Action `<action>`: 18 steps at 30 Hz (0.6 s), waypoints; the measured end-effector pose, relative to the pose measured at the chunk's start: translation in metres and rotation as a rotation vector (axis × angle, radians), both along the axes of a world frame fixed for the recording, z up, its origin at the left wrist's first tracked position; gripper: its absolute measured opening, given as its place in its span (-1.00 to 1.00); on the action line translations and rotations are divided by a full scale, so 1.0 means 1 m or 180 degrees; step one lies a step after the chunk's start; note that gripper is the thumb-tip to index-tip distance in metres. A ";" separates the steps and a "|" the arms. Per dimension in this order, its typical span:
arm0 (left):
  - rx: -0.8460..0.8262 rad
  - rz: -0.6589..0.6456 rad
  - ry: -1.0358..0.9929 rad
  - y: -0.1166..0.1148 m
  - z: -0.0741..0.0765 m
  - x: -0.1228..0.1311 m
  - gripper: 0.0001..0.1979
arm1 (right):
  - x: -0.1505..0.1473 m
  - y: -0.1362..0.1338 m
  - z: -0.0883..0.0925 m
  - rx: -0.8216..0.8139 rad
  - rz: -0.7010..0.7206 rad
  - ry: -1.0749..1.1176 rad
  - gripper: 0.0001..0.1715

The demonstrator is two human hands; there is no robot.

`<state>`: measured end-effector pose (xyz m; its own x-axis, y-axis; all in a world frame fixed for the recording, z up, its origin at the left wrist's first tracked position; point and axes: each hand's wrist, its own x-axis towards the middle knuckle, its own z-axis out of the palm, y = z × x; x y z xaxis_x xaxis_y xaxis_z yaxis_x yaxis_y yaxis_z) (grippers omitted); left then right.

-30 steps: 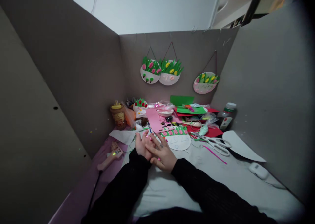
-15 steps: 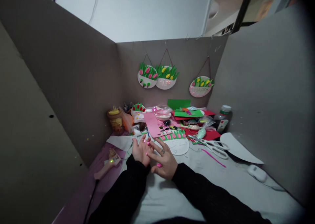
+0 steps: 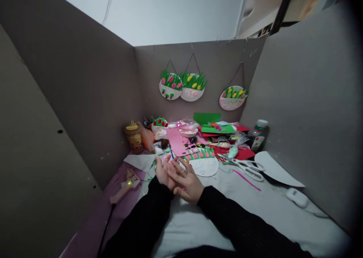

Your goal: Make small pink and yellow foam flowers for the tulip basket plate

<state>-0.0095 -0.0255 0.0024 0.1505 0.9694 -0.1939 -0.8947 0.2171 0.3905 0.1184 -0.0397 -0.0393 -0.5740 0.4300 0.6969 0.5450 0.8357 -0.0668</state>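
My left hand point(image 3: 163, 172) is palm up, its fingers stretched out. Across its palm and fingers lie the outstretched fingers of my right hand point(image 3: 190, 184), which wears a ring. A small lump of pink clay point(image 3: 183, 188) shows in the crook of my right thumb, mostly covered. Whatever lies between the palms is hidden. Just beyond my hands is a white half-round paper piece point(image 3: 202, 169), with pink tulips on green leaves along its top and faint pencil marks, including a heart.
To the left lies a pink glue gun point(image 3: 124, 190) with a lit green light. White-handled scissors point(image 3: 246, 167), a magenta strip point(image 3: 246, 180) and a white case point(image 3: 297, 197) are on the right. Craft supplies crowd the back around pink paper point(image 3: 176, 141). Grey panels point(image 3: 181, 54) enclose three sides.
My right fingers have come down onto my left palm, covering the small pink bits seen there before. The view has shifted slightly.
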 end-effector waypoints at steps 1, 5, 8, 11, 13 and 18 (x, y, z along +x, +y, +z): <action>0.0035 0.0030 -0.0047 0.000 0.000 -0.001 -0.51 | 0.000 0.000 0.000 -0.0014 -0.0067 0.0020 -0.39; 0.0108 0.0200 -0.0227 0.003 -0.002 -0.004 -0.53 | 0.000 0.000 -0.001 0.0059 0.0084 0.0001 -0.47; -0.0041 0.0164 -0.0077 0.004 -0.004 -0.005 -0.54 | -0.002 -0.001 0.001 -0.0050 0.0047 -0.0085 -0.40; -0.0022 0.0183 -0.0064 0.005 -0.006 -0.004 -0.54 | -0.002 -0.002 0.002 -0.0177 -0.0111 0.0014 -0.41; 0.0047 0.0264 -0.0148 0.006 -0.007 -0.004 -0.54 | -0.001 -0.002 0.003 -0.0163 -0.0030 0.0067 -0.45; -0.0078 0.0133 -0.0081 0.005 -0.006 -0.004 -0.54 | -0.002 -0.003 0.003 -0.0253 0.0051 -0.0090 -0.35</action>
